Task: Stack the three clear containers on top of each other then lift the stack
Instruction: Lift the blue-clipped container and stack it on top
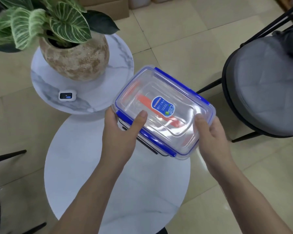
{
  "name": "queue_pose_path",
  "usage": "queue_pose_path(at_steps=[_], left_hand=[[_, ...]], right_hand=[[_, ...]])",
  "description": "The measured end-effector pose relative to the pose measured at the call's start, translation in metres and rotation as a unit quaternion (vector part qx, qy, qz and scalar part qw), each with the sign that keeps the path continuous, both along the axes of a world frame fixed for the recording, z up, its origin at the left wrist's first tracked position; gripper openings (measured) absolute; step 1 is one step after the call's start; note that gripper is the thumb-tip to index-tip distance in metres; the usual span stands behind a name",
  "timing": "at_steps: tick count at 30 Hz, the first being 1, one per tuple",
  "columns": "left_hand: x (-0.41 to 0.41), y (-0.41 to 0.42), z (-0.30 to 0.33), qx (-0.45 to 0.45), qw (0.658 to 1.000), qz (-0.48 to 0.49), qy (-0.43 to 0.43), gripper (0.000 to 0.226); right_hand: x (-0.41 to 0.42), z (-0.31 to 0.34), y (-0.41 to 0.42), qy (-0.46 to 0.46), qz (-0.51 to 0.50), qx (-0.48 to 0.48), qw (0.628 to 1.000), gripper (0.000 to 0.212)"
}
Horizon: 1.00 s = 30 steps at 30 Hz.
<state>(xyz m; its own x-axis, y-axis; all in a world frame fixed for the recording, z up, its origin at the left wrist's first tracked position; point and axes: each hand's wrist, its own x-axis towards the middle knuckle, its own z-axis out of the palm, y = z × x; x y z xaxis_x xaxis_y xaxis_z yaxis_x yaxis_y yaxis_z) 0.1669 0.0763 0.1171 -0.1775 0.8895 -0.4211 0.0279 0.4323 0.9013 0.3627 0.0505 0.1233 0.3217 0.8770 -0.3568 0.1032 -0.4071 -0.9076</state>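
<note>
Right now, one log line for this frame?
phase: stack lifted | left hand: grips stack's near-left corner | right hand: grips near-right corner | top container: blue clips, lid on | stack: held above white table

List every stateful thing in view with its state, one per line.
top clear container: lid on, blue clips down, held above the table
containers beneath: mostly hidden, count unclear
left hand: gripping the container's near-left end
right hand: gripping its near-right end
small white device: screen lit
potted plant: upright
</note>
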Motion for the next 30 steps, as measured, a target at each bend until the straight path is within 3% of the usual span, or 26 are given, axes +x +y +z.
queue_pose_path(at_steps=[4, 12, 30], left_hand=[[0.003, 0.001, -0.002, -0.006, 0.999, -0.020, 0.027, 0.054], [-0.004, 0.011, -0.006, 0.003, 0.996, -0.045, 0.072, 0.072], [-0.005, 0.009, -0.004, 0.001, 0.998, -0.053, 0.044, 0.065]], right_hand=[[0.003, -0.008, -0.002, -0.017, 0.018, -0.007, 1.000, 0.034], [0.010, -0.010, 0.013, -0.030, 0.022, -0.017, 0.999, 0.037], [0.011, -0.010, 0.011, 0.005, 0.042, -0.011, 0.999, 0.040]])
